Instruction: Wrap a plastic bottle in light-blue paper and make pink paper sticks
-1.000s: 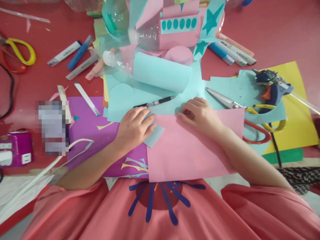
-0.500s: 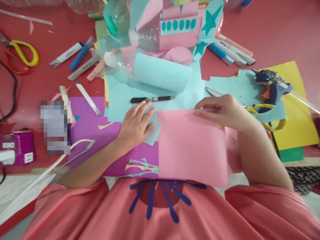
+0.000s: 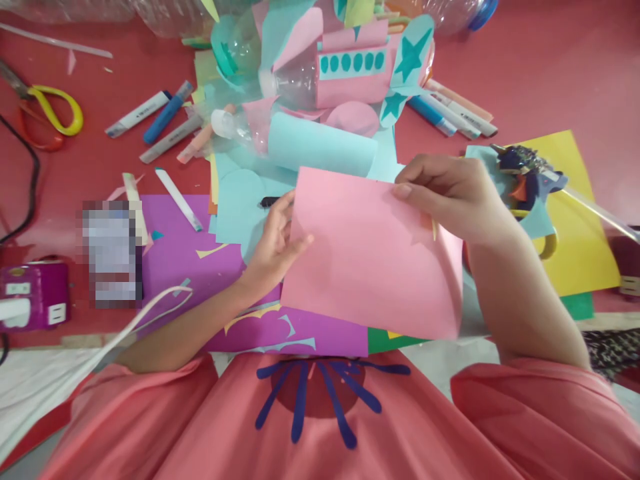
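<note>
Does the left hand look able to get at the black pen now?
Probably: one end of the black pen shows beside the left hand, though the pink sheet at its fingers hides the rest.

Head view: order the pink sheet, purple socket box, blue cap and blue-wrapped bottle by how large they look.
Pink sheet
Blue-wrapped bottle
Purple socket box, partly out of frame
Blue cap
</note>
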The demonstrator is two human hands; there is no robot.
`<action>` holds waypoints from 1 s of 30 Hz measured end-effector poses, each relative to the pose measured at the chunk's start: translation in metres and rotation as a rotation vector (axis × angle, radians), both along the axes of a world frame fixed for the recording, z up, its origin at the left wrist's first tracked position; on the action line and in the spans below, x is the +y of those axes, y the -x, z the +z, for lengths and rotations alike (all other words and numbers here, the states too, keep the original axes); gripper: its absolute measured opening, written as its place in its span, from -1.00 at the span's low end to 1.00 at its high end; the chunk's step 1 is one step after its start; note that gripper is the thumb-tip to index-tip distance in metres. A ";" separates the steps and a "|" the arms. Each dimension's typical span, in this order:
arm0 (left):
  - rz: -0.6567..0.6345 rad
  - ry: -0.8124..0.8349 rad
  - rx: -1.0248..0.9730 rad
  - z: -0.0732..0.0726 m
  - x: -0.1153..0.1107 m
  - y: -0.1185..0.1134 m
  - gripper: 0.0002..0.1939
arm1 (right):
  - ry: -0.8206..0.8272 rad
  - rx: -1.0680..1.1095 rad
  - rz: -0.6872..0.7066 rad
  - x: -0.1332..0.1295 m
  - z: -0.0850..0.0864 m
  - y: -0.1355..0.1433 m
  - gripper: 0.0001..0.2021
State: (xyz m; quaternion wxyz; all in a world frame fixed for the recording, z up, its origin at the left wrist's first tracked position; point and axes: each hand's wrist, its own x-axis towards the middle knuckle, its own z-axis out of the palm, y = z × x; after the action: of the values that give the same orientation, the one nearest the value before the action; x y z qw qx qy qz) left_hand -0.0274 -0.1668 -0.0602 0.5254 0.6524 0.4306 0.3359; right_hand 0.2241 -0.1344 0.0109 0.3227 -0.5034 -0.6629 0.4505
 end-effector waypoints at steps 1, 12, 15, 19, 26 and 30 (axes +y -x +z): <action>0.020 0.058 -0.036 0.000 0.001 0.000 -0.35 | -0.006 0.009 -0.002 0.002 -0.002 0.002 -0.85; 0.198 0.428 -0.259 0.008 0.019 -0.010 -0.54 | 0.214 0.050 0.244 0.035 -0.013 0.011 -0.87; 0.182 0.535 -0.286 0.011 0.019 -0.020 -0.64 | 0.124 0.058 0.200 0.040 -0.017 0.014 -0.86; 0.096 0.715 -0.319 0.012 0.014 -0.028 -0.67 | 0.050 0.125 0.112 0.043 -0.018 0.016 -0.86; 0.019 0.963 -0.398 0.009 0.006 -0.018 -0.67 | -0.047 0.180 -0.143 0.057 -0.008 -0.012 -0.78; -0.045 1.065 -0.441 0.007 0.005 -0.016 -0.66 | 0.038 0.173 -0.166 0.064 -0.009 -0.027 -0.77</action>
State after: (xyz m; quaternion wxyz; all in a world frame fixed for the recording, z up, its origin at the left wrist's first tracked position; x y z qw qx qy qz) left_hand -0.0112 -0.1620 -0.0528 0.8657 0.2216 0.4068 0.1897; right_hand 0.2513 -0.0707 0.0019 0.4055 -0.5216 -0.5801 0.4764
